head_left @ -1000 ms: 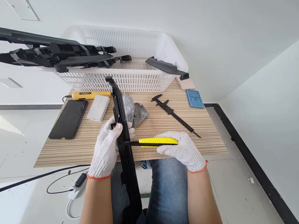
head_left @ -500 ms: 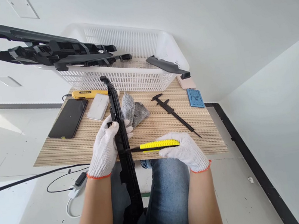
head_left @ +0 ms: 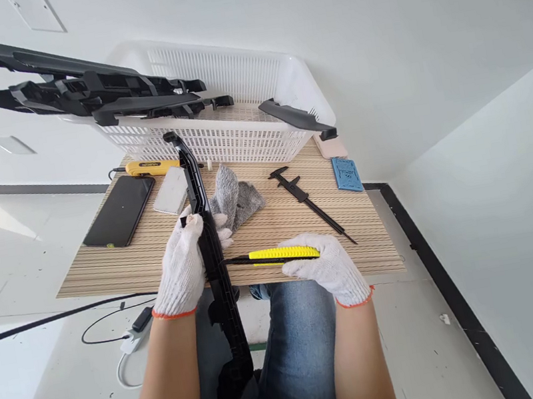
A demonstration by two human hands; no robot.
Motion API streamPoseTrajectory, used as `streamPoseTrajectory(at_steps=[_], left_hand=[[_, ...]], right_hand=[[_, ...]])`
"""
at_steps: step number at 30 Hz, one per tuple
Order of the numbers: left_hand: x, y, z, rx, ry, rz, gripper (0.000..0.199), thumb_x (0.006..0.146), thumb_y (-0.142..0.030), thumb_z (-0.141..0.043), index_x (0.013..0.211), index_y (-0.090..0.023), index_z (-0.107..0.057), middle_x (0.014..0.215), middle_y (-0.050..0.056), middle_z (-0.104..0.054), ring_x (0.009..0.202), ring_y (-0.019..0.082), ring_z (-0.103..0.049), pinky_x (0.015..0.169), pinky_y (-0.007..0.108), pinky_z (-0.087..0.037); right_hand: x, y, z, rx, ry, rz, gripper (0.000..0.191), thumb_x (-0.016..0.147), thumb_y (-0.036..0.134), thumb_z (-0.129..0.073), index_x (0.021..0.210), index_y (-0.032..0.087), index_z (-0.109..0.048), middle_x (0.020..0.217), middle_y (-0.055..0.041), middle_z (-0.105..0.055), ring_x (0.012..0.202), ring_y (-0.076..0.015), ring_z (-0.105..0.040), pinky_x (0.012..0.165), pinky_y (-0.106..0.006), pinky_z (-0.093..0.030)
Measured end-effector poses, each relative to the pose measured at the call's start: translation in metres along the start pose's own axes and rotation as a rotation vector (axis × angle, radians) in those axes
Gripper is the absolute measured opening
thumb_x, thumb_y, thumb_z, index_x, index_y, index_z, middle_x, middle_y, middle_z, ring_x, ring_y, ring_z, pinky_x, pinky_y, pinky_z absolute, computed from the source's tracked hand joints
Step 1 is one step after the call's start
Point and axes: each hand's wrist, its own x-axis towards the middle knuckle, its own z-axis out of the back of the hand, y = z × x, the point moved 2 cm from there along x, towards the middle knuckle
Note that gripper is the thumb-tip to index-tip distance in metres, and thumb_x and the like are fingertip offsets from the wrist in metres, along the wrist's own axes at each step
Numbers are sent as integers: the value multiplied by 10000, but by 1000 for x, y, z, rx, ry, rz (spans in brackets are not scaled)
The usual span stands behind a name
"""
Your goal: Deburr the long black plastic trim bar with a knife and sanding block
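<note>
My left hand (head_left: 181, 263), in a white knit glove, is closed round a long black plastic trim piece (head_left: 214, 261). The piece stands lengthwise before me, its far end near the basket and its lower end over my lap. In my right hand (head_left: 325, 264), gloved too, is a yellow and black utility knife (head_left: 280, 254), pointing left. Its dark tip reaches the right edge of the trim piece; whether it touches cannot be made out. Just beyond my left fingers a grey cloth (head_left: 238, 197) lies crumpled on the table.
Black trim parts (head_left: 102, 90) fill the left of a white basket (head_left: 243, 119) and jut out leftward; another part (head_left: 297, 117) rests across its rim. On the wooden table (head_left: 106, 272) lie a phone (head_left: 120, 211), a white block (head_left: 171, 191), a yellow tool (head_left: 153, 167), calipers (head_left: 307, 201) and a blue card (head_left: 346, 175).
The trim piece has tilted a little, its far end shifting left with my left hand. The knife tip now lies at the piece's right edge rather than over it.
</note>
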Motion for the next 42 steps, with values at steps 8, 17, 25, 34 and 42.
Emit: streamPoseTrajectory(at_steps=[8, 17, 25, 34, 42], left_hand=[[1, -8, -5, -156, 4, 28, 615, 597, -206, -686, 1209, -213, -621, 857, 13, -725, 707, 182, -711, 656, 314, -626], [-7, -11, 2, -162, 212, 48, 624, 587, -105, -763, 1188, -267, -719, 1091, 8, -716, 849, 144, -703, 764, 259, -652], [-10, -12, 6, -154, 243, 37, 574, 645, -167, -828, 1198, -297, -753, 1173, 19, -712, 893, 169, -704, 810, 294, -652], [-7, -9, 0, -118, 216, 39, 620, 592, -72, -728, 1184, -252, -683, 987, -8, -682, 801, 132, -682, 706, 226, -593], [0, -8, -3, -216, 124, 56, 296, 617, -272, -743, 878, -237, -606, 746, -2, -636, 661, 179, -637, 578, 298, -562]], right_hand=[[0, -3, 1, 116, -1, -38, 454, 553, 394, -917, 942, 176, -827, 795, -37, -744, 647, -165, -664, 610, -290, -560], [-1, 2, 1, 127, 1, -42, 428, 531, 362, -916, 915, 191, -837, 793, -32, -743, 664, -162, -661, 630, -290, -560], [1, -3, 4, 94, -2, 3, 391, 563, 357, -910, 919, 210, -842, 834, -30, -751, 723, -167, -668, 669, -283, -547], [1, -3, 1, 119, 5, -30, 426, 567, 363, -916, 945, 186, -829, 756, -17, -731, 620, -151, -645, 600, -279, -545], [0, 0, 1, 76, 10, 13, 407, 585, 396, -910, 932, 200, -828, 843, -42, -771, 711, -194, -702, 651, -309, -586]])
